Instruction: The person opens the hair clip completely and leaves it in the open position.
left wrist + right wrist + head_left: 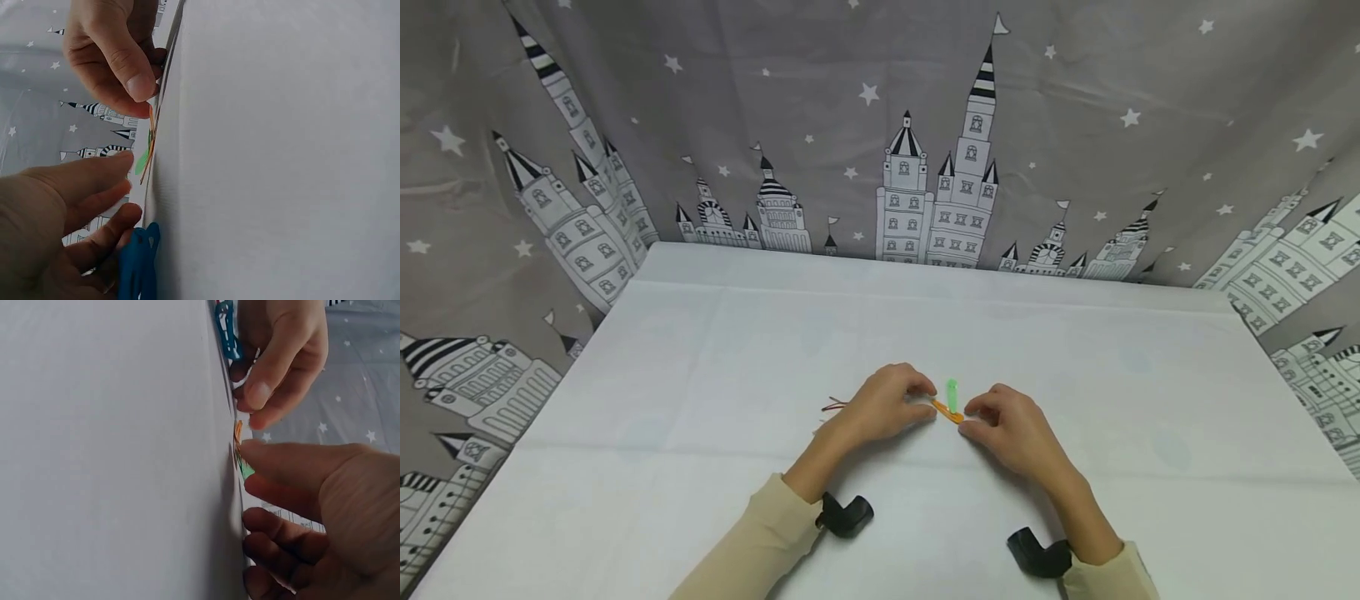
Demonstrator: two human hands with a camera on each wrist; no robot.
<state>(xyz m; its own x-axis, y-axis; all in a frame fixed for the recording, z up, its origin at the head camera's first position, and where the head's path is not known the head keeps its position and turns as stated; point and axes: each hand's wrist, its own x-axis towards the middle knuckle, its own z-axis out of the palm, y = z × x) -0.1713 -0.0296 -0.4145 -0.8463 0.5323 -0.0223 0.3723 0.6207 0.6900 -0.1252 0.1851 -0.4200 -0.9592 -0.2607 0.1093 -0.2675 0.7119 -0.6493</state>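
Observation:
An orange hair clip (948, 412) lies slantwise on the white cloth between the two hands. Just beyond it is a light green clip (952, 395), its near end overlapping the orange one. My left hand (891, 404) is at the orange clip's far left end, with thumb and forefinger apart on either side of it. At the other end is my right hand (1011, 425), fingertips right at the clip and a gap between thumb and forefinger. By the left hand, a blue hair clip (139, 262) shows in the left wrist view, partly hidden behind the fingers in the right wrist view.
Thin reddish-brown pieces (834, 405) stick out behind the left wrist. White cloth (715, 367) covers the table. A grey curtain (820, 100) printed with castles and stars hangs behind and at both sides. Black wrist mounts (846, 517) sit at both sleeves.

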